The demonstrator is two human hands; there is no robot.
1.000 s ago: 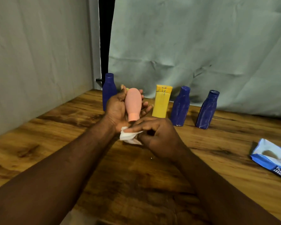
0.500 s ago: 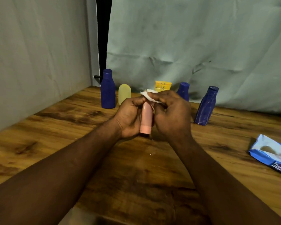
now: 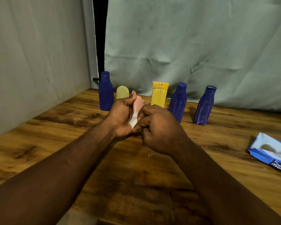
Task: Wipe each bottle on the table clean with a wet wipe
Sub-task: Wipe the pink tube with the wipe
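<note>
Since half a second ago, the wet wipe (image 3: 134,121) has gone from the top of the pink bottle (image 3: 139,101) down to its lower end, and the right hand (image 3: 161,127) has come down with it.

Above the near part of the table (image 3: 136,172), the left hand (image 3: 121,114) grips the pink bottle with the fingers curled round it and the thumb up. The right hand pinches the wipe against the lower part of the bottle. The bottle is off the table, between both hands. To the right lies the pack of wipes (image 3: 271,154), well apart from the hands.

Farther back, five bottles stand in a row before the curtain (image 3: 193,46): the left blue bottle (image 3: 106,92), the pale yellow bottle (image 3: 122,94), the yellow bottle (image 3: 159,95), the middle blue bottle (image 3: 178,101) and the right blue bottle (image 3: 204,106).

I judge that the pink bottle is in the middle of its wiping. Which bottles of the row are already clean, I cannot tell; the right blue one shows pale streaks, so probably it is not done yet.
</note>
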